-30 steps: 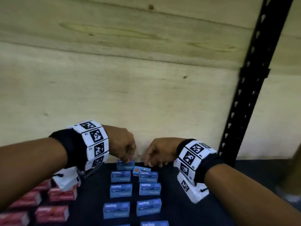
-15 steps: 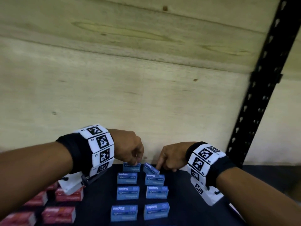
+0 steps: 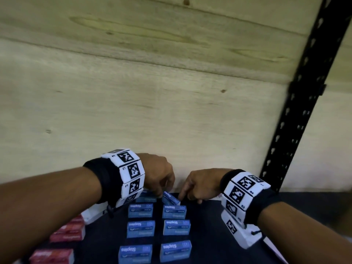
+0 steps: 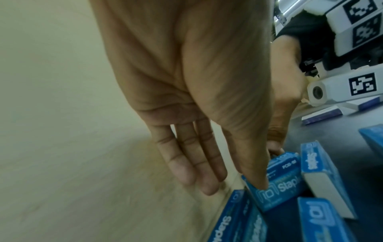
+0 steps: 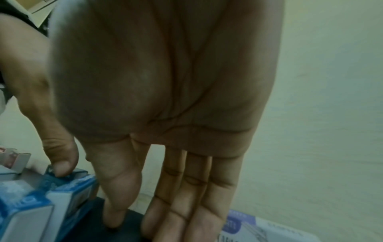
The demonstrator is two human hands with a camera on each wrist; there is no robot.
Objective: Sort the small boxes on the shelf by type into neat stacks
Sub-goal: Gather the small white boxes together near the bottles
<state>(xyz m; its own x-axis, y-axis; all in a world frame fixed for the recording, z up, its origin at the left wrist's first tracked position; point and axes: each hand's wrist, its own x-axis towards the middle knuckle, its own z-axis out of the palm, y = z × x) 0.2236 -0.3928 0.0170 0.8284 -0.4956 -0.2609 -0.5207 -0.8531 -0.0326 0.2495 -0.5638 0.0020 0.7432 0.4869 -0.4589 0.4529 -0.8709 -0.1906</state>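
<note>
Blue staple boxes (image 3: pixel 140 228) stand in two columns on the dark shelf (image 3: pixel 205 235). At the back of the right column one blue box (image 3: pixel 170 198) sits skewed and tipped between my hands. My left hand (image 3: pixel 160 180) presses its thumb (image 4: pixel 257 180) on the near end of that box (image 4: pixel 277 181), the other fingers straight beside the wall. My right hand (image 3: pixel 200 187) touches the box's other end with its index finger; in the right wrist view its thumb (image 5: pixel 60 168) rests on the box's top edge (image 5: pixel 68 181). Red boxes (image 3: pixel 68 233) lie at the left.
A pale wooden back wall (image 3: pixel 152 111) stands right behind the boxes. A black perforated upright (image 3: pixel 297 115) rises at the right. Bare dark shelf lies to the right of the blue columns, with a white and blue box (image 5: pixel 248 229) near my right fingers.
The back box of the right column lay flat a second ago; it now stands tipped and skewed. Both hands have closed in on its two ends.
</note>
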